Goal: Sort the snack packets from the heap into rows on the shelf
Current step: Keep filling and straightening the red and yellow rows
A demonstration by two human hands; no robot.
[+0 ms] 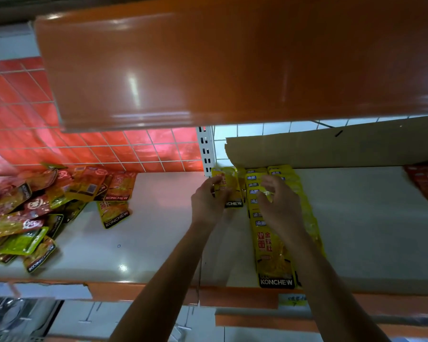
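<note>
Heap (35, 208) partly beyond left edge.

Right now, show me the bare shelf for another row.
Two bare patches on the shelf: a wide one between the heap and the left hand holding a yellow packet; another between the yellow row and the red packets. Crowded: the heap, and around the right hand.

head cam, looks forward-down, close on shelf (158, 230), single view.

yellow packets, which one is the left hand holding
The lone packet gripped by the left hand, just left of the overlapping row. The rest lie in that row or in the heap.
</note>
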